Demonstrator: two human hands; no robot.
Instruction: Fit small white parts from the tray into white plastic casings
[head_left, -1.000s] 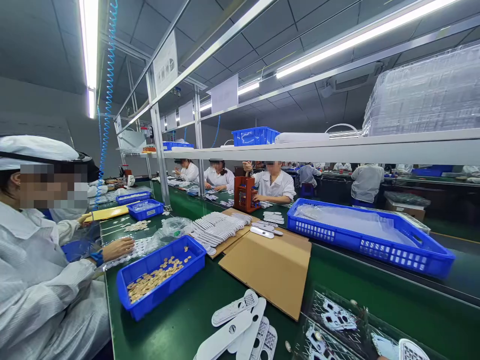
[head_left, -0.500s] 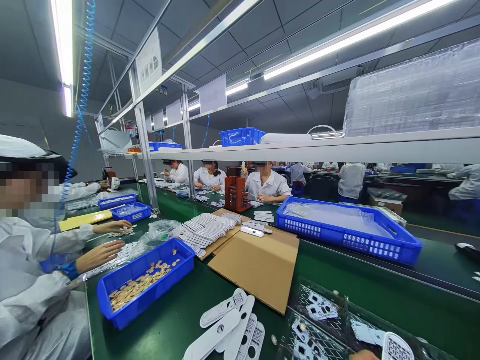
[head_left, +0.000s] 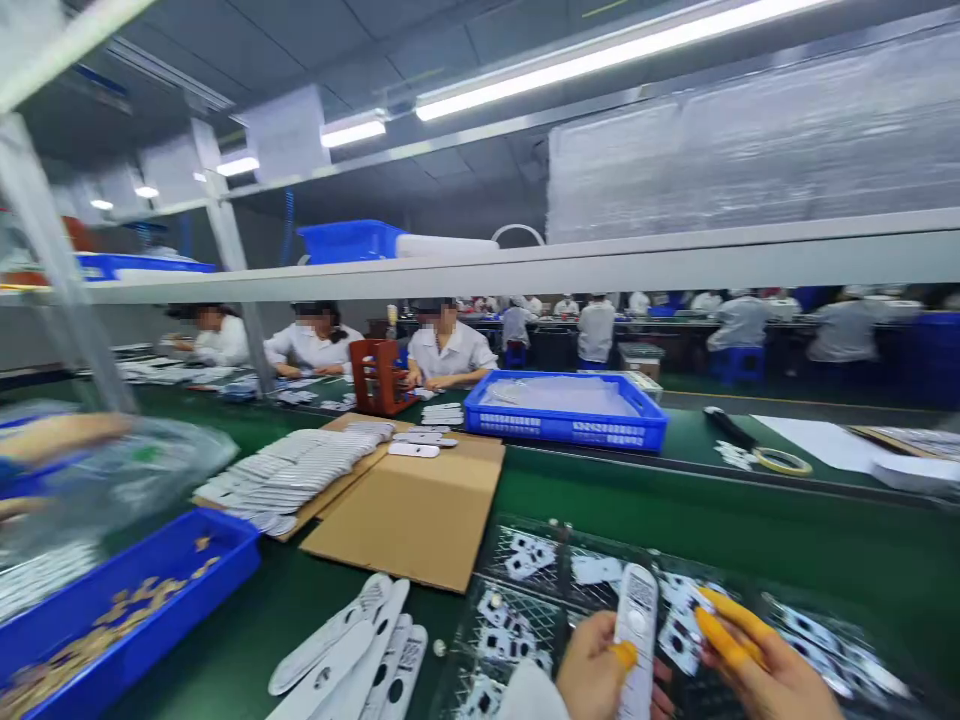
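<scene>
My left hand (head_left: 592,668) is closed around a long white plastic casing (head_left: 637,630), shaped like a remote control, which stands nearly upright with its perforated end up. To the right, my right hand (head_left: 765,655), with yellow finger covers, hovers over a tray. Its fingertips come together beside white circuit boards (head_left: 679,625); anything between them is hidden. The clear divided tray (head_left: 457,650) holds several groups of these boards, below and around both hands. Left of it, several more white casings (head_left: 341,650) lie fanned out on the green table.
Brown cardboard (head_left: 412,510) lies ahead, beside rows of stacked white casings (head_left: 300,470). A blue bin (head_left: 225,545) of small tan discs stands at the left, near a co-worker's blurred arm (head_left: 67,440). A blue crate (head_left: 562,428) sits beyond, under a white shelf (head_left: 450,272).
The view has swung right, so the table things shift left. Both my hands now show in full; before, only a fingertip and a casing's end showed at the bottom edge.
</scene>
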